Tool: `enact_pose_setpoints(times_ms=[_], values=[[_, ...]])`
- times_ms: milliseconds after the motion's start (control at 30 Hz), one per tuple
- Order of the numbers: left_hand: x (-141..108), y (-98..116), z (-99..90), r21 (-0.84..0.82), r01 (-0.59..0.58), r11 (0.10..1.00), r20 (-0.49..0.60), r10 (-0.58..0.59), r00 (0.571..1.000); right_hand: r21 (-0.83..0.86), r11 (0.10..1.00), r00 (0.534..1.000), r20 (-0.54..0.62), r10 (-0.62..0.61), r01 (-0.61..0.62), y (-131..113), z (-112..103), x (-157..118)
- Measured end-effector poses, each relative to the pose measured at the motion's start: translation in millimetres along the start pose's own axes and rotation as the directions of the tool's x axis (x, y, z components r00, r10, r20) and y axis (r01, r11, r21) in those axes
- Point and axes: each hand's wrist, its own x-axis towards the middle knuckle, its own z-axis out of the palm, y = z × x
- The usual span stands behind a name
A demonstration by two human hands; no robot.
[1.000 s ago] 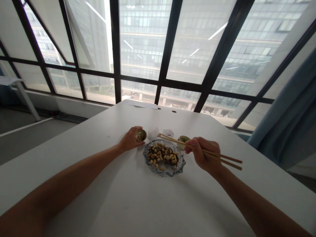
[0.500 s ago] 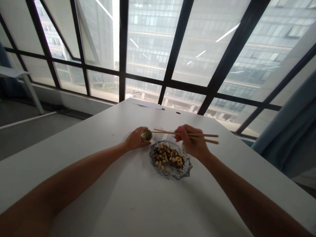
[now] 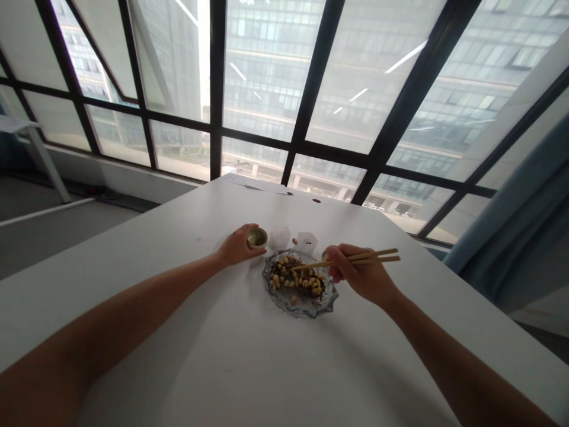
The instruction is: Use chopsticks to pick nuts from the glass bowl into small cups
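My left hand (image 3: 239, 244) is wrapped round a small greenish cup (image 3: 257, 238), its mouth facing up toward me. In my right hand (image 3: 355, 270) is a pair of wooden chopsticks (image 3: 373, 256), their tips down at the food. Below the tips, a scalloped glass plate (image 3: 293, 310) carries a heap of pale nuts (image 3: 284, 274) mixed with dark shreds. Behind the plate are two small white cups (image 3: 280, 238), the right one (image 3: 306, 242) with something dark in it. Another small cup (image 3: 325, 254) is partly hidden by my right hand.
The white table (image 3: 213, 356) reaches to a wall of dark-framed windows (image 3: 293, 151). A paper sheet (image 3: 253, 185) and a dark round spot (image 3: 316, 200) are at its far end. A blue curtain (image 3: 511, 237) hangs on the right; another table (image 3: 18, 124) stands at left.
My right hand has lowered, bringing the chopstick tips from beside the cup down to the nuts on the plate. The white cups behind the plate now show more plainly. The view has shifted slightly.
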Motion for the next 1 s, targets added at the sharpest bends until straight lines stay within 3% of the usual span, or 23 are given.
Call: enact_pose_setpoints(times_ms=[133,233,533,800,1000], values=[[0,0,-0.1,0.005,0.038,0.999,-0.003,-0.038,0.999,0.062,0.998,0.985,-0.173,0.019,-0.009,2,-18,-1],[1,1,-0.1,0.003,0.059,0.998,-0.008,-0.059,0.998,0.052,0.998,0.971,-0.237,0.042,-0.030,1,-28,-3],[1,1,-0.8,-0.010,0.086,0.996,-0.009,-0.086,0.996,0.090,0.996,0.964,-0.262,0.050,-0.027,5,-32,3],[1,1,-1.5,-0.018,0.100,0.995,0.003,-0.100,0.995,0.136,0.991,0.931,-0.363,0.040,0.011,9,-35,16],[1,0,-0.4,-0.023,0.115,0.993,0.005,-0.115,0.993,0.160,0.986,0.935,-0.355,0.022,0.038,11,-34,24]])
